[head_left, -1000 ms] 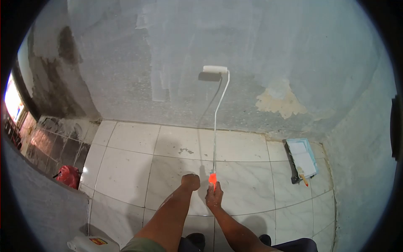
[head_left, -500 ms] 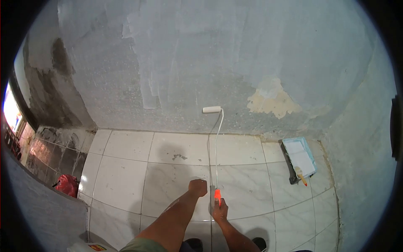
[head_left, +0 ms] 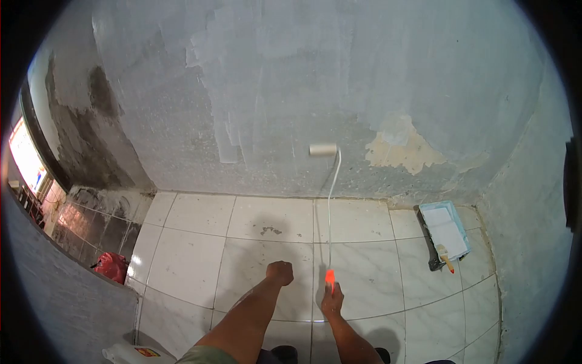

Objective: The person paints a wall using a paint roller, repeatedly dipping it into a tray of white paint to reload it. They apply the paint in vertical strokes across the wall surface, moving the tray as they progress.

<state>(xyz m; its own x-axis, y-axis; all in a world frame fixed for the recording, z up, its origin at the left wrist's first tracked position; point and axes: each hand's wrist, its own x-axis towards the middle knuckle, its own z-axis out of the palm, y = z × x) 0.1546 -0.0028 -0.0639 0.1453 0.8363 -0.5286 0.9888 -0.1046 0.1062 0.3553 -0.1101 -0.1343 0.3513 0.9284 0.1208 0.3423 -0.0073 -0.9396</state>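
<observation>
My right hand [head_left: 331,301] grips the orange handle of a paint roller [head_left: 322,149]. Its long, thin white rod runs up from the handle, and the pale roller sleeve is at the lower part of the grey wall [head_left: 279,103]. To the left of the handle, my left hand [head_left: 280,273] is closed in a fist over the tiled floor, apart from the roller, with no object showing in it. A paint tray [head_left: 445,224] holding white paint lies on the floor to the right. Across its lower end rests a paintbrush [head_left: 447,261] with a wooden, red-tipped handle.
Bare beige plaster [head_left: 403,148] shows on the wall right of the roller. A red bag [head_left: 111,267] sits by the left wall corner, near a bright doorway [head_left: 29,155]. A white container [head_left: 138,353] stands at bottom left. My feet are at the bottom edge.
The roller sleeve has moved up the wall and slightly right, with my right hand shifting right too. My left fist is farther from the handle. The whole view has shifted slightly.
</observation>
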